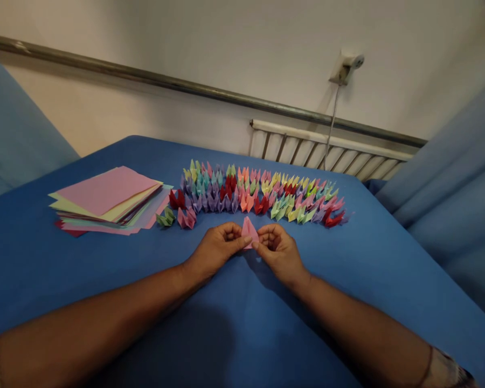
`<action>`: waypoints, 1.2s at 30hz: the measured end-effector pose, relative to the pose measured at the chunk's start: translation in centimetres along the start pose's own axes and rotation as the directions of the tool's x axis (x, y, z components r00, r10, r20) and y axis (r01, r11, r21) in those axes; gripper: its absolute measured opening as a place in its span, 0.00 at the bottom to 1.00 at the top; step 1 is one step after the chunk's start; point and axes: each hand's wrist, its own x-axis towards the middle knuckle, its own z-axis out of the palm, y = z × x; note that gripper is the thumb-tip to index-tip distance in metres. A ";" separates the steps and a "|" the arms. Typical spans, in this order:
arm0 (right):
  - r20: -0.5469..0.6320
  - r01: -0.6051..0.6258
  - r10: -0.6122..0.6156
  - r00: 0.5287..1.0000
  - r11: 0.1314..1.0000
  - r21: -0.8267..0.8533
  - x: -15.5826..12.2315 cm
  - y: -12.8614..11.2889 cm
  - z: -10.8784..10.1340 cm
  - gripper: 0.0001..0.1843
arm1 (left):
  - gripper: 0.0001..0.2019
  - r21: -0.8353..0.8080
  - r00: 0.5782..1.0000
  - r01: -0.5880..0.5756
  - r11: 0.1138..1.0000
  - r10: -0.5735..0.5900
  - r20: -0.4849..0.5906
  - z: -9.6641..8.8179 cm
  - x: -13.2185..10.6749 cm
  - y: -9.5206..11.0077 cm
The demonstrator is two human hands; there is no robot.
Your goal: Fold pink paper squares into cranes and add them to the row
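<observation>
A small pink piece of folded origami paper [249,229] is held between my two hands, its pointed tip facing up and away from me. My left hand [218,245] pinches its left side, the thumb lying across the front. On the right edge, my right hand [281,252] grips it between thumb and curled fingers. Just beyond stand rows of folded paper cranes [248,200] in many colours. A green crane [166,217] and a pink crane [186,217] sit at the near left end of the rows.
A loose stack of coloured paper sheets [109,191] lies to the left on the blue-covered table [178,345]. Behind are a metal rail [210,92], a radiator [299,141] and a wall socket with a plugged-in cord [341,70]. Blue curtains [456,178] hang at both sides.
</observation>
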 end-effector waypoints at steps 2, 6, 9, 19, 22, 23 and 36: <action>0.039 -0.022 0.023 0.999 0.999 -0.025 0.0 -0.1 -0.1 0.16 | 0.14 0.044 1.000 -0.001 0.999 0.002 -0.017 -0.2 0.1 0.0; 0.136 -0.094 0.102 0.985 0.994 -0.062 0.0 -0.6 -0.3 0.16 | 0.16 0.117 1.000 0.012 0.993 -0.014 0.012 -0.5 0.0 -0.1; 0.141 -0.113 0.121 0.983 0.991 -0.066 -0.1 -1.0 -0.4 0.18 | 0.17 0.153 0.998 0.019 0.988 -0.026 0.048 -0.5 -0.2 0.1; 0.006 -0.033 0.034 0.999 0.995 -0.099 -0.2 -1.3 -0.2 0.19 | 0.15 0.103 0.988 0.083 0.991 -0.096 0.120 0.0 -0.4 0.1; 0.091 -0.055 0.059 0.994 0.997 -0.050 -0.2 -1.4 -0.3 0.21 | 0.15 0.072 0.989 0.084 0.994 -0.091 0.113 -0.3 -0.3 0.1; 0.113 -0.053 0.058 0.992 0.998 -0.041 -0.2 -1.4 -0.3 0.21 | 0.15 0.058 0.990 0.085 0.995 -0.091 0.106 -0.4 -0.2 0.1; 0.008 0.013 -0.012 1.000 0.992 -0.128 -0.5 -0.7 0.2 0.18 | 0.17 -0.019 0.996 0.048 0.999 -0.046 0.081 -0.2 0.2 0.0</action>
